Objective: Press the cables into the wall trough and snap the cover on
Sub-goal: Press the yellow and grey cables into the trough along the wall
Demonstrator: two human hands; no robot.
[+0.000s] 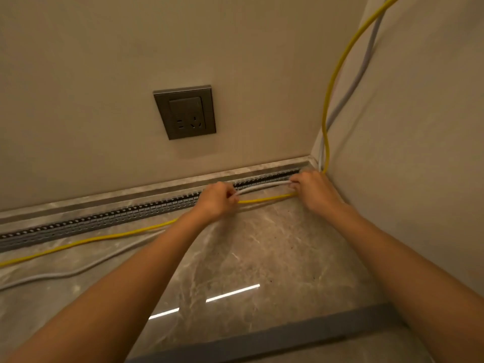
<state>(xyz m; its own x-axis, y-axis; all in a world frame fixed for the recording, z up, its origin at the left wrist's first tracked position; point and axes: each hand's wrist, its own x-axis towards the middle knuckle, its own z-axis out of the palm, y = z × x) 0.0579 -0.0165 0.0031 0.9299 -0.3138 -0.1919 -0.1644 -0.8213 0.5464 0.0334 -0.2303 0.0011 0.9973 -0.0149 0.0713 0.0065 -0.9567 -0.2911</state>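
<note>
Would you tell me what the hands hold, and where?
Left hand and right hand pinch the gray cable at either end of a short stretch beside the trough.

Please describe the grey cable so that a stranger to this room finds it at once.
Find the slotted trough at the foot of the wall. In front of it, the left hand and right hand grip the grey cable, paler and nearer the trough than the yellow cable.

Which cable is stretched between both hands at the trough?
The grey cable, held level with the slotted trough; the yellow cable lies lower on the marble floor.
</note>
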